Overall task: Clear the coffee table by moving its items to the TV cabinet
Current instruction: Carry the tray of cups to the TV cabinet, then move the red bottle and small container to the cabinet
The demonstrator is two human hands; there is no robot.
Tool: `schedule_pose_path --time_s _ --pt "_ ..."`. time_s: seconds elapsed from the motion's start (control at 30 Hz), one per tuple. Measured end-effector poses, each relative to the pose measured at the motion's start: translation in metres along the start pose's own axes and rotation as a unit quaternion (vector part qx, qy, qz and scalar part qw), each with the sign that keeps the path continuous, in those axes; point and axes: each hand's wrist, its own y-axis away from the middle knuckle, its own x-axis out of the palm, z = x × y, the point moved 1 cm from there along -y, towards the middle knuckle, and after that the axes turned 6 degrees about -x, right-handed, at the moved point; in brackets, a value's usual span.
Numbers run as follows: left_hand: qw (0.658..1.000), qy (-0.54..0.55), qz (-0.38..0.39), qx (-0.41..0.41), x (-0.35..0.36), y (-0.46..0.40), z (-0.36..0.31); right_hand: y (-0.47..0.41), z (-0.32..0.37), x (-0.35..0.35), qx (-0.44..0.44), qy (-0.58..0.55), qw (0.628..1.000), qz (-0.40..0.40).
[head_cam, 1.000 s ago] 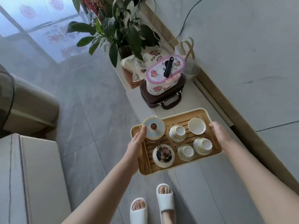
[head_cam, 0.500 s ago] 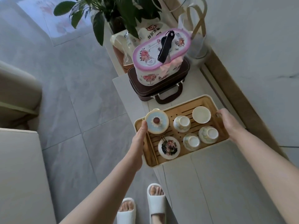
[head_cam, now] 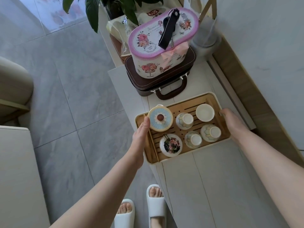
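A bamboo tea tray (head_cam: 209, 98) sits over the white TV cabinet top (head_cam: 213, 178). It carries a lidded blue-patterned bowl (head_cam: 160, 118), several upturned cups (head_cam: 184, 120), a small white dish (head_cam: 205, 112) and a floral-lidded cup (head_cam: 171, 145). My left hand (head_cam: 140, 134) grips the tray's left edge, thumb on top beside the lidded bowl. My right hand (head_cam: 230, 119) holds the right edge, fingers curled over the rim. Whether the tray rests on the cabinet or hovers just above it is unclear.
Behind the tray a floral oval box (head_cam: 162, 41) sits on a brown case (head_cam: 158, 81) with a handle. Farther back are a potted plant (head_cam: 115, 7), plastic bags and a white vase (head_cam: 205, 30). The wall runs along the right. Grey floor tiles and a sofa (head_cam: 13, 89) lie left.
The tray has moved forward over the cabinet top, closer to the brown case, and the view has dropped toward it. Both hands keep the same hold on its edges.
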Motion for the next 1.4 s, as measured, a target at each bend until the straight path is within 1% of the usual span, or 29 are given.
schedule_pose_path --time_s 0.2,0.37,0.4,0.47,0.6,0.67,0.8,0.87,0.97,1.03,1.13,1.2,1.3,1.4 --pt "0.999 -0.022 -0.026 -0.003 0.004 0.0 0.001 -0.004 -0.01 0.001 0.009 -0.003 1.0 0.011" --pt "0.999 -0.026 -0.031 -0.002 0.002 0.0 0.002 0.005 -0.003 0.006 0.033 0.039 0.999 -0.012" --pt "0.999 -0.018 -0.033 -0.002 0.001 0.004 0.001 0.012 0.003 0.006 0.027 0.056 0.998 -0.018" --pt "0.999 -0.016 -0.051 -0.007 -0.002 0.005 0.003 0.021 0.008 0.008 -0.007 0.084 0.996 -0.028" --pt "0.996 -0.034 -0.085 0.011 -0.014 0.036 0.0 0.066 0.032 0.01 -0.099 0.133 0.986 -0.021" --pt "0.994 -0.052 -0.1 0.007 -0.02 0.059 0.0 0.095 0.043 0.016 -0.14 0.14 0.98 -0.005" --pt "0.987 -0.103 -0.123 0.031 -0.036 0.111 0.0 0.158 0.067 0.035 -0.215 0.155 0.964 0.034" --pt "0.982 -0.124 -0.135 0.047 -0.049 0.136 0.003 0.189 0.077 0.049 -0.241 0.162 0.955 0.055" --pt "0.97 -0.153 -0.18 0.051 -0.073 0.168 0.012 0.23 0.088 0.075 -0.264 0.176 0.942 0.107" --pt "0.964 -0.159 -0.21 0.046 -0.092 0.188 0.021 0.254 0.092 0.095 -0.282 0.21 0.926 0.137" --pt "0.957 -0.153 -0.244 0.035 -0.124 0.22 0.043 0.286 0.093 0.131 -0.309 0.277 0.892 0.178" --pt "0.957 -0.119 -0.265 0.022 -0.148 0.242 0.062 0.309 0.092 0.158 -0.315 0.316 0.868 0.218" --pt "0.952 -0.057 -0.302 0.0 -0.186 0.274 0.095 0.346 0.087 0.202 -0.334 0.373 0.82 0.277" --pt "0.941 -0.001 -0.339 -0.018 -0.223 0.3 0.126 0.386 0.081 0.247 -0.352 0.415 0.777 0.317"
